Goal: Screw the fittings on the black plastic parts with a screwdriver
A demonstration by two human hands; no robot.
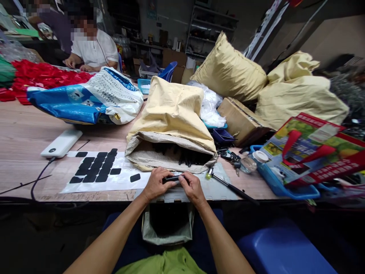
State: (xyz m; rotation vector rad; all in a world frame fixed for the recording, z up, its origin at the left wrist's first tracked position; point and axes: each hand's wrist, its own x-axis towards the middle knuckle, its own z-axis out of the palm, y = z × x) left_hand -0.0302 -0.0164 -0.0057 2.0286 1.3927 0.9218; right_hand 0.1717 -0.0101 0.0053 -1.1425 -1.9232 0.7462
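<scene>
Close to the table's front edge, my left hand (156, 183) and my right hand (192, 186) pinch a short black rod-shaped piece (172, 178) from both ends. It lies level between my fingertips; its exact kind is too small to tell. Just behind my hands a cream woven sack (176, 101) lies with its mouth towards me, dark pieces (186, 158) showing inside. To the left, black rounded pads (97, 167) lie in rows on a white sheet (121, 180). A hammer (228, 184) with a yellowish head rests right of my right hand.
A white power bank (61, 143) with a cable and a blue-white sack (94, 97) stand left. A blue basket (273, 182), a printed bag (310, 148) and a carton (242, 120) are right. An open bag (168, 241) hangs below the edge. A co-worker (95, 51) sits across.
</scene>
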